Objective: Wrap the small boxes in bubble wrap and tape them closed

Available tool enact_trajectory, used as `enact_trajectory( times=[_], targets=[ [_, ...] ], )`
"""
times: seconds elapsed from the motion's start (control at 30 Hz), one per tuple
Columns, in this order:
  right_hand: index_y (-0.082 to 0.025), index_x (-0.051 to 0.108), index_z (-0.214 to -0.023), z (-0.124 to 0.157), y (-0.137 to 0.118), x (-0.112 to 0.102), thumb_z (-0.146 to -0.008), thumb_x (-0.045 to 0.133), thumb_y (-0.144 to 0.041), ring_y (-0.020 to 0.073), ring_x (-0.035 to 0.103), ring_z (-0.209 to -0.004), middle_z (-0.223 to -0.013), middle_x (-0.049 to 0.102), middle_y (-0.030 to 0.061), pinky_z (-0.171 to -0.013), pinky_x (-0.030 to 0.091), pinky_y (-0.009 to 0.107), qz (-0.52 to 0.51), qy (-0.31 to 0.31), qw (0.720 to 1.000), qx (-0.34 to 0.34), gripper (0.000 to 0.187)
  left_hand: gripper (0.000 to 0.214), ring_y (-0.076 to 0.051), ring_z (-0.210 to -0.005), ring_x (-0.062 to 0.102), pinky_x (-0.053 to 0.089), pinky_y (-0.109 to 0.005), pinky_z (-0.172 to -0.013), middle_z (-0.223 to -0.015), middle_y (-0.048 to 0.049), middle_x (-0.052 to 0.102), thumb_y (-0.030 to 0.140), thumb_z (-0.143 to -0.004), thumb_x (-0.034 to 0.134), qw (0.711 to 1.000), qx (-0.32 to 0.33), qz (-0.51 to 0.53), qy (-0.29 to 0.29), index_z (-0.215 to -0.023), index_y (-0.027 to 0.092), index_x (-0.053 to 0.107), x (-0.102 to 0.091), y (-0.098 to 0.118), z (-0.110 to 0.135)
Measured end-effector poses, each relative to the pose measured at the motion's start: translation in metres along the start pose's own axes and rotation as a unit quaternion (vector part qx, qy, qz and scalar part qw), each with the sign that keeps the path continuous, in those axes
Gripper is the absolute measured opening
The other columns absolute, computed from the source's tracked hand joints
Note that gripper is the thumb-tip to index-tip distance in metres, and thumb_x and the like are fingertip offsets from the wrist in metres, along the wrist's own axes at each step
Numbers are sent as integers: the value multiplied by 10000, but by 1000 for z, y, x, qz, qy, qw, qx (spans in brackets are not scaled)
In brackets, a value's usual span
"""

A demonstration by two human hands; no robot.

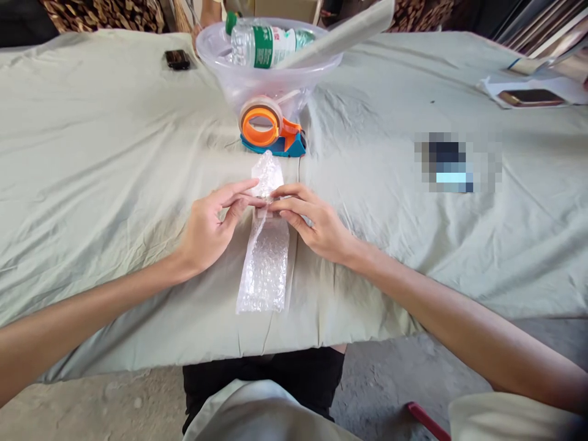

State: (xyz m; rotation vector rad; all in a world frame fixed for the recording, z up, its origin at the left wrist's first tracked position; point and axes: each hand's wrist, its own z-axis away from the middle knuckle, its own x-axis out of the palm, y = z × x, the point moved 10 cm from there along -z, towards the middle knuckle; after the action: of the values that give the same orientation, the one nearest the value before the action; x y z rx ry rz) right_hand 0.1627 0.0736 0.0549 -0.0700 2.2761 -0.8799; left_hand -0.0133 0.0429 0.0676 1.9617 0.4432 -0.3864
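A long strip of clear bubble wrap (266,263) lies on the pale green cloth, its far end rolled up around something I cannot make out. My left hand (209,226) pinches the wrap from the left with thumb and fingers. My right hand (312,220) presses on it from the right, fingers together. The fingertips of both hands meet at the middle of the strip. Just beyond them rests an orange and blue tape dispenser (271,128) with a roll of tape.
A clear plastic bowl (239,79) behind the dispenser holds a green-labelled water bottle (264,43) and a grey roll. A dark phone (177,59) lies far left, another phone (530,97) on white paper far right. The table's front edge (275,352) is near my lap.
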Motion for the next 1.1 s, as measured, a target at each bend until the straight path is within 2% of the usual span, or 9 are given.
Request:
enact_trajectory(
  times=[0.1,0.23,0.33,0.43,0.57,0.7,0.87,0.97,1.1],
  targets=[
    [-297,815,-1229,-1,1,-3,-1174,533,-277,262,703,-1335,-1382,748,100,-1212,576,537,8,16,1000,19,288,247,-255,-1266,810,575,-478,-1217,-1191,-47,894,312,-1136,677,998,45,-51,-7,-1338,261,810,2,10,-2],
    [-306,818,-1140,-3,4,-5,-1135,617,-300,275,703,-1322,-1341,776,74,-1238,545,564,-23,31,998,51,201,148,-247,-1147,832,632,-433,-1122,-1143,-34,881,300,-1082,733,999,27,-35,-5,-1189,259,828,7,9,-12],
    [-287,743,-1140,-2,13,-5,-1087,701,-349,271,703,-1320,-1326,757,79,-1215,564,537,-83,52,992,79,92,191,-208,-1018,813,651,-386,-1018,-1099,-35,835,254,-1015,779,1000,16,7,0,-1205,235,779,15,2,-20],
    [-281,652,-1177,1,23,-8,-1015,801,-461,257,707,-1234,-1326,699,87,-1131,615,487,-122,88,983,106,285,393,-209,-1127,780,649,-376,-992,-1266,-70,771,264,-995,759,999,23,21,21,-1371,252,644,19,-6,-23],
    [-273,594,-1293,5,30,-14,-969,819,-574,292,688,-1258,-1368,684,113,-1187,570,544,-46,94,983,154,496,661,-311,-1566,579,506,-530,-1295,-1665,-133,601,454,-970,799,995,-34,-86,38,-1536,285,502,14,-30,-21],
    [-195,534,-1515,9,42,-15,-930,778,-724,410,611,-1449,-1470,692,197,-1297,417,695,27,42,969,242,825,577,-400,-1635,492,310,-654,-1420,-1653,-133,627,678,-1024,669,976,-136,-168,-37,-1409,250,675,19,-54,-19],
    [-167,369,-1729,10,45,-4,-961,748,-752,405,580,-1571,-1546,718,210,-1378,337,700,-42,-3,965,260,1037,584,-384,-1607,520,275,-640,-1437,-1653,-124,631,675,-1065,569,974,-118,-179,-79,-1360,219,785,27,-50,-24],
    [-207,396,-1731,9,45,3,-972,776,-723,388,604,-1579,-1579,718,193,-1369,402,675,-103,0,964,246,993,535,-371,-1635,498,228,-659,-1449,-1683,-116,619,628,-1072,578,976,-116,-160,-95,-1356,230,795,29,-52,-27],
    [-252,619,-1570,6,41,7,-1015,781,-648,351,699,-1473,-1572,740,137,-1298,524,602,-157,-3,965,210,701,428,-371,-1597,554,185,-705,-1447,-1631,-84,680,607,-1070,636,983,-90,-117,-105,-1309,285,786,30,-49,-30]
  ],
)
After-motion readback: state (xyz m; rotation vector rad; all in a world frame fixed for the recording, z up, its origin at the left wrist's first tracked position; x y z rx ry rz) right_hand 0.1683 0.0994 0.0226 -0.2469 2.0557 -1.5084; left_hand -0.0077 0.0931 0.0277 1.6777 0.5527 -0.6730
